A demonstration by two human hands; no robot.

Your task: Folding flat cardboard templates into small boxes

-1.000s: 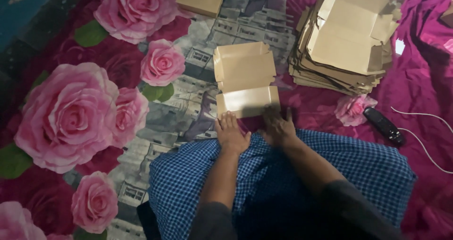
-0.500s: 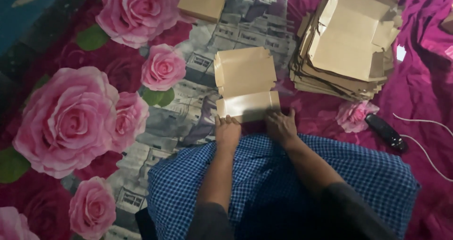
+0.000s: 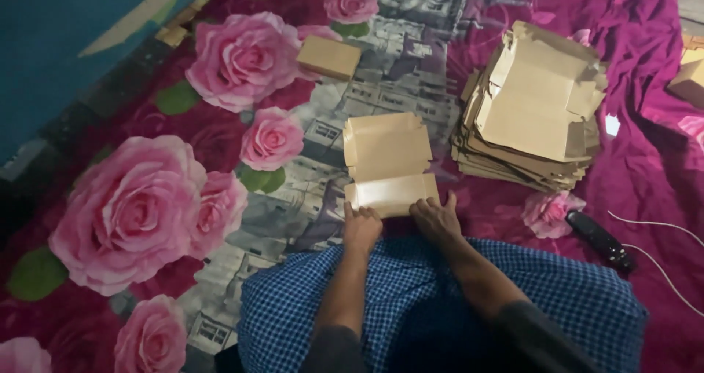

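1. Lying flat on the floral bedspread (image 3: 132,219), just beyond the person's lap, a tan cardboard box blank (image 3: 389,164) is partly folded: its near panel is bent along a crease and catches the light, while its far panel stays flat with small side flaps showing.
2. Both hands press down on the near edge of that blank. The left hand (image 3: 361,226) sits at the near left corner with fingers curled onto the card; the right hand (image 3: 436,217) sits at the near right corner with fingers laid flat and slightly spread. Neither hand pinches anything; both bear on the card.
3. A blue checked cloth (image 3: 411,300) covers the lap just near of the blank, and both forearms reach out over it.
4. To the right, near but apart from the blank, a stack of unfolded blanks (image 3: 532,116) lies in an untidy pile on a magenta sheet (image 3: 645,167).
5. Far left of the blank, a closed cardboard box (image 3: 329,56) rests among the printed roses.
6. Near right, beside the stack, a dark remote control (image 3: 600,241) lies on the sheet, with a thin white cable (image 3: 664,270) just past it.
7. Another box corner (image 3: 689,83) shows at the far right edge.
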